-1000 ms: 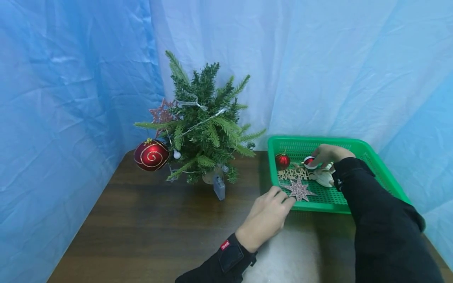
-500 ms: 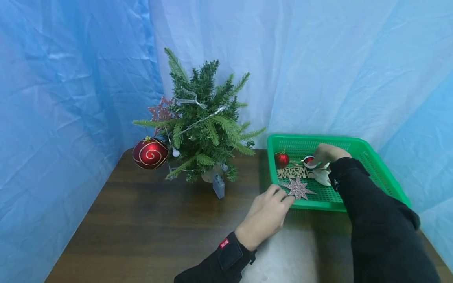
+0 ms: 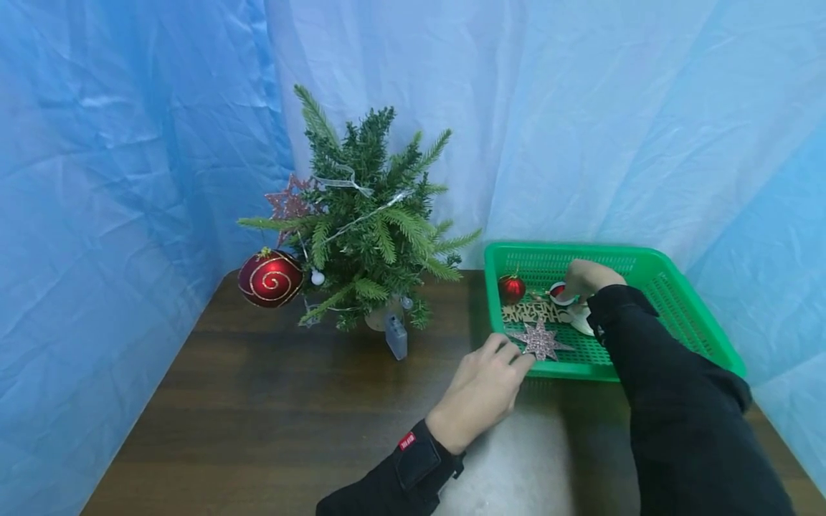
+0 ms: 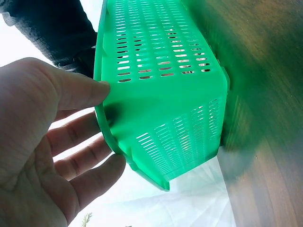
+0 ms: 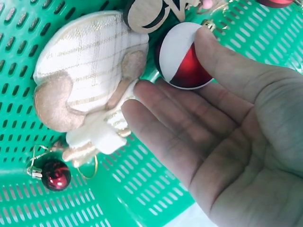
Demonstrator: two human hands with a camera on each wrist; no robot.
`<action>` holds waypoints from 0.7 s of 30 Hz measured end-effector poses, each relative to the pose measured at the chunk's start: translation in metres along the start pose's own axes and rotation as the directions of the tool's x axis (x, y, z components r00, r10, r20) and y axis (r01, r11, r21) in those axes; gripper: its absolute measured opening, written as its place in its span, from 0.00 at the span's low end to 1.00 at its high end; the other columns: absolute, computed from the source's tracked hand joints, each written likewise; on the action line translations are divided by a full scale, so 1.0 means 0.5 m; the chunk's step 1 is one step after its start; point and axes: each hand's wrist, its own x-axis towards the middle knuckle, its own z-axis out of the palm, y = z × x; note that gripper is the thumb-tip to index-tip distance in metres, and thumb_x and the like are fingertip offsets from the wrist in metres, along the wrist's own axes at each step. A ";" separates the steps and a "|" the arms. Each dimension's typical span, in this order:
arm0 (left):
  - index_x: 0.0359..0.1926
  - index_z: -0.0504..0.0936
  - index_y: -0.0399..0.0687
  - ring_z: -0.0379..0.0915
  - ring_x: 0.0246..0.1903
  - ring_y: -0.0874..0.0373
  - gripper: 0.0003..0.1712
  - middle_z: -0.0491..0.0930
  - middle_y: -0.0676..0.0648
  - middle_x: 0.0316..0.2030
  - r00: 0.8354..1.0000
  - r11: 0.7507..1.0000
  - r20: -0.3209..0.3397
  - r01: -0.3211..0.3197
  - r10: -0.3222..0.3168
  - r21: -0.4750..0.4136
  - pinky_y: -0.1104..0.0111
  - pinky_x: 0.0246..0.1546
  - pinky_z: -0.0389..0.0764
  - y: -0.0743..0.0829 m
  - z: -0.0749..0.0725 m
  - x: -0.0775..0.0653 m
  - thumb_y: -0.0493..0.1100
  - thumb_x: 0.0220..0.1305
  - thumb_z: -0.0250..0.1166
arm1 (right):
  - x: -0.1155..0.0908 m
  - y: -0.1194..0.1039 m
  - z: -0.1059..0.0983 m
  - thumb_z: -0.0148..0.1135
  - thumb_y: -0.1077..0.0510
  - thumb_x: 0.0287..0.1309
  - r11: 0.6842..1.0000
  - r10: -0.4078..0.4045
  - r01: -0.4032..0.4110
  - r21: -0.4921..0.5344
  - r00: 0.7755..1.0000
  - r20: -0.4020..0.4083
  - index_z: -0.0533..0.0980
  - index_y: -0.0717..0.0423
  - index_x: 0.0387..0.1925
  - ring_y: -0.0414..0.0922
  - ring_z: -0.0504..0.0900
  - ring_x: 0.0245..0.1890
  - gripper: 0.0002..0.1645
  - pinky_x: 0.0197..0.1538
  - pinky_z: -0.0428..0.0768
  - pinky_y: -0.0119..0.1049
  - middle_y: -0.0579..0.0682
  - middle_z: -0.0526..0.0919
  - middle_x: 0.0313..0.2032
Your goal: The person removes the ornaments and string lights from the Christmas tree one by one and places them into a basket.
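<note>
My left hand [image 3: 482, 390] holds the near left corner of a green plastic basket [image 4: 156, 104], thumb on one side of the rim and fingers on the other. Inside the basket, my right hand [image 3: 592, 279] has its thumb against a red and white bauble [image 5: 184, 56]; fingers lie below and behind it, partly hidden. Beside those fingers is a white plaid fabric ornament [image 5: 94, 66] with tan patches. A wooden lettered sign [image 3: 534, 311], a pink glitter star [image 3: 540, 340] and a red bauble [image 3: 512, 289] lie to the left. A small dark red bauble [image 5: 56, 174] shows in the right wrist view.
A small Christmas tree [image 3: 374, 229] stands left of the basket on the wooden table [image 3: 271, 416]. A large red bauble [image 3: 271, 278] and a pink star [image 3: 289, 201] hang on its left side. A battery box [image 3: 396, 337] sits at its base. Blue cloth [image 3: 581, 129] surrounds the table.
My right hand has shifted slightly left, closer around the red and white bauble. The left hand stays on the basket rim. The head view has shifted slightly.
</note>
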 end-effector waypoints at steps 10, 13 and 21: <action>0.53 0.86 0.53 0.75 0.47 0.60 0.15 0.84 0.54 0.43 1.000 1.000 -0.001 -0.018 0.018 -0.013 0.78 0.37 0.79 0.002 0.000 -0.002 0.39 0.66 0.66 | -0.012 0.010 0.009 0.62 0.57 0.71 0.995 -0.076 0.076 -0.062 0.997 0.008 0.79 0.71 0.46 0.60 0.84 0.45 0.17 0.41 0.81 0.45 0.70 0.80 0.49; 0.52 0.86 0.53 0.75 0.47 0.60 0.14 0.84 0.55 0.43 1.000 1.000 -0.008 -0.026 0.026 -0.010 0.79 0.36 0.79 0.002 0.002 -0.002 0.39 0.66 0.66 | -0.019 0.012 0.010 0.61 0.56 0.71 0.994 -0.092 0.092 -0.057 0.996 -0.001 0.79 0.67 0.41 0.59 0.83 0.44 0.14 0.38 0.77 0.43 0.66 0.82 0.46; 0.53 0.86 0.52 0.76 0.49 0.60 0.14 0.84 0.53 0.45 1.000 0.999 0.006 -0.004 0.004 -0.041 0.77 0.41 0.80 -0.007 -0.008 -0.003 0.41 0.68 0.66 | -0.067 -0.032 -0.003 0.57 0.54 0.74 0.988 -0.156 0.155 -0.022 0.985 -0.070 0.64 0.76 0.67 0.71 0.72 0.59 0.34 0.50 0.81 0.56 0.78 0.66 0.63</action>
